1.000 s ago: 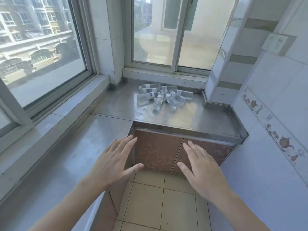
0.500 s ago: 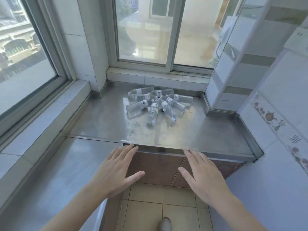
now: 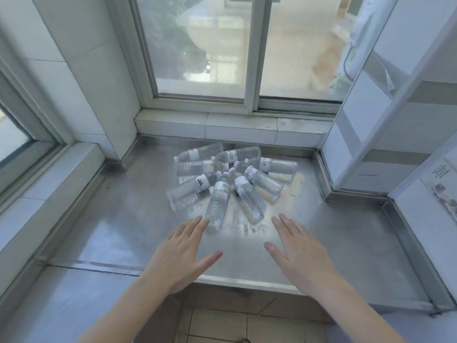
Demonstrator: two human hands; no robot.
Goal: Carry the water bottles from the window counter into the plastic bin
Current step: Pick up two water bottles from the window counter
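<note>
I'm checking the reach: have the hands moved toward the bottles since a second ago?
Yes. Both the left hand and the right hand have advanced past the counter's front edge over the steel top; the left fingertips now reach the nearest bottle.

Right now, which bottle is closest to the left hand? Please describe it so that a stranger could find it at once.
On the steel counter under the window lies a heap of clear water bottles. The nearest bottle juts out of the heap's front edge. Its base points toward the person, right by the fingertips of the left hand, nearer than any other.
</note>
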